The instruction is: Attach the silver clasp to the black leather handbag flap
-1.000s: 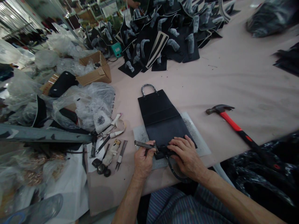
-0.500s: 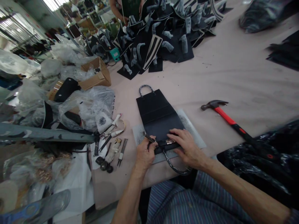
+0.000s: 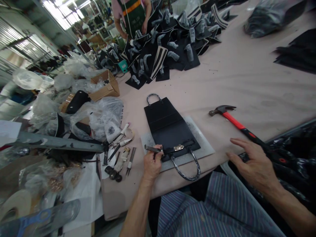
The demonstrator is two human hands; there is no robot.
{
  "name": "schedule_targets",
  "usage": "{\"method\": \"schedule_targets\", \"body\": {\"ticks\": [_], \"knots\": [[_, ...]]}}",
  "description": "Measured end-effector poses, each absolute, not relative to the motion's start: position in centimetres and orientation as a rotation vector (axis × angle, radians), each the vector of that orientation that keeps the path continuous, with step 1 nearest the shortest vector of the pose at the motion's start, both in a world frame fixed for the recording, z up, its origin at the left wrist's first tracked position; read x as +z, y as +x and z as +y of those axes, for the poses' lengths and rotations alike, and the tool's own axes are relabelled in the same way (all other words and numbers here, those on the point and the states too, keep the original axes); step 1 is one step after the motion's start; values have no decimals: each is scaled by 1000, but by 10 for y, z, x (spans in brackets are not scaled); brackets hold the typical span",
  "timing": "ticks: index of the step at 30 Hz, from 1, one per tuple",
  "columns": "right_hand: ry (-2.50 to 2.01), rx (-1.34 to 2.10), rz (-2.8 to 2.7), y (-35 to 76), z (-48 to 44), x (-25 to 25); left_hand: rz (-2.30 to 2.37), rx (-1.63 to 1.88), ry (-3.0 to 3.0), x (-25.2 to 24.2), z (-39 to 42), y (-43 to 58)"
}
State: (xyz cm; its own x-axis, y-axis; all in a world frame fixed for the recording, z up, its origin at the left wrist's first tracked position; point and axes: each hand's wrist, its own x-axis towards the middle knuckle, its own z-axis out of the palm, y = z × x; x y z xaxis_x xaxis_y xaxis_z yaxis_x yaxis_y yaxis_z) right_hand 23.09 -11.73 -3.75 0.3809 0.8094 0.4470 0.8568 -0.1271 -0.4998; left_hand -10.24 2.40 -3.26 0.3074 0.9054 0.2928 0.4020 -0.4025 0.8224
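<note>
Pink table (image 3: pixel 259 85) leaves open room between one bag (image 3: pixel 170 128) and one hammer (image 3: pixel 234 121); clutter (image 3: pixel 98 115) crowds the left. The bag lies flat on one mat (image 3: pixel 199 138) by the near edge, two handles showing. Left hand (image 3: pixel 152 164) is clamped on a tool (image 3: pixel 153 149) at the bag's corner; right hand (image 3: pixel 254 164) hovers, fingers spread, near the hammer's handle.

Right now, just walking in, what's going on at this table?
A person sits at a worktable with a flat black bag lying on a grey mat. Their left hand pinches a small metal tool at the bag's near edge, by its clasp. Their right hand is open, off the bag, next to the handle of a red-handled hammer. Another person stands at the far end by a pile of black pieces.
</note>
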Motion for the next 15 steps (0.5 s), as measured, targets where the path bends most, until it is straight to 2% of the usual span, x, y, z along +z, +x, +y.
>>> {"method": "schedule_targets", "body": {"ticks": [8,15], "knots": [[-2048,-61,-1416,246,-147,-68,1191,1082,2128,-39,17,-98],[-1963,-111,-1450,245,-142,-63,1186,1061,2222,-38,17,-95]]}}
